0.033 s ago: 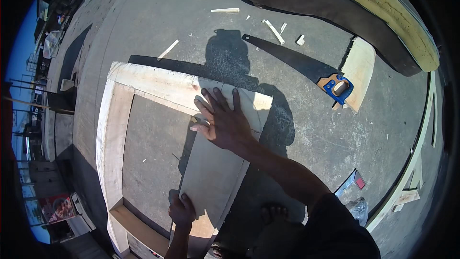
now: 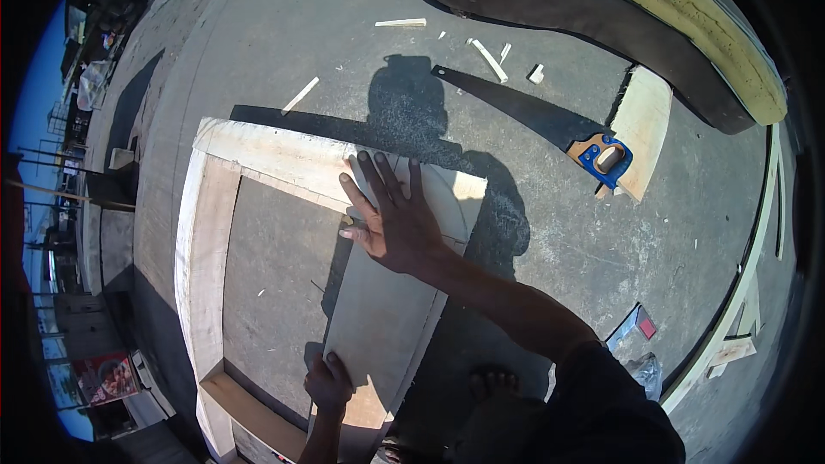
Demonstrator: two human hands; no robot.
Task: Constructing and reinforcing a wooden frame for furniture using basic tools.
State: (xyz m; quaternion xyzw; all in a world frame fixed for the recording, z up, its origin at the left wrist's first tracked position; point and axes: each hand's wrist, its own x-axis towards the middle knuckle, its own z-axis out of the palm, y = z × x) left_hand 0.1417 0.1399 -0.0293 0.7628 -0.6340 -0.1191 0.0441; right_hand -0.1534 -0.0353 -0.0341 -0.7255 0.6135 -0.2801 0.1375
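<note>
A pale wooden frame (image 2: 206, 249) lies on the concrete. My right hand (image 2: 391, 215) rests flat, fingers spread, on its top right corner, where a pencil-like curved line shows on the wood. My left hand (image 2: 331, 382) grips the left edge of the wide right-hand board (image 2: 382, 309) lower down, fingers curled. A handsaw (image 2: 533, 116) with a blue and wooden handle (image 2: 599, 157) lies to the upper right, its handle on a pale offcut (image 2: 644, 112).
Long dark and yellow curved pieces (image 2: 567, 4) lie at the top right. Thin wood offcuts (image 2: 488, 58) are scattered beyond the frame. A metal square (image 2: 632, 322) and clear plastic bag (image 2: 644, 369) lie at the lower right, beside long strips (image 2: 748, 266). My bare foot (image 2: 494, 382) shows below.
The view has shifted slightly. My right hand's fingertips sit a little higher and further left on the board; my left hand holds the same place.
</note>
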